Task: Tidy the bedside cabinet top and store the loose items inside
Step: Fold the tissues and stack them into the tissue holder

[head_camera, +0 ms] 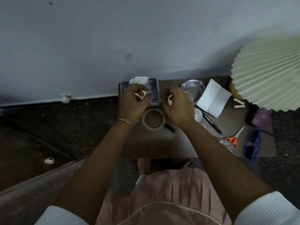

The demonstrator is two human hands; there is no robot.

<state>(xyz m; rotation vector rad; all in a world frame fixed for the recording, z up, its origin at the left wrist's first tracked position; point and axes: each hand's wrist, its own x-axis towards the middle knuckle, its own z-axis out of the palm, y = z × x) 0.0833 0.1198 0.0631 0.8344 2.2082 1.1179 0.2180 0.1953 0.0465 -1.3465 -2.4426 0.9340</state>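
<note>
My left hand (133, 103) hovers over the back left of the brown cabinet top (162, 143) and holds a crumpled white tissue (139, 81) that sticks out above the fingers. Under that hand lies a dark tray (123, 86) with a small grey box (153, 93) in it. My right hand (177, 104) is beside it, its fingers curled round a small white thing (170, 99). A roll of brown tape (153, 119) lies flat just below both hands.
To the right sit a glass ashtray (194, 90), a folded white napkin (214, 98), a white bulb (198, 115), a black pen (211, 124), orange scissors (233, 137), blue sunglasses (252, 143), two chalk pieces (238, 103) and a pleated lampshade (267, 75). The wall is right behind.
</note>
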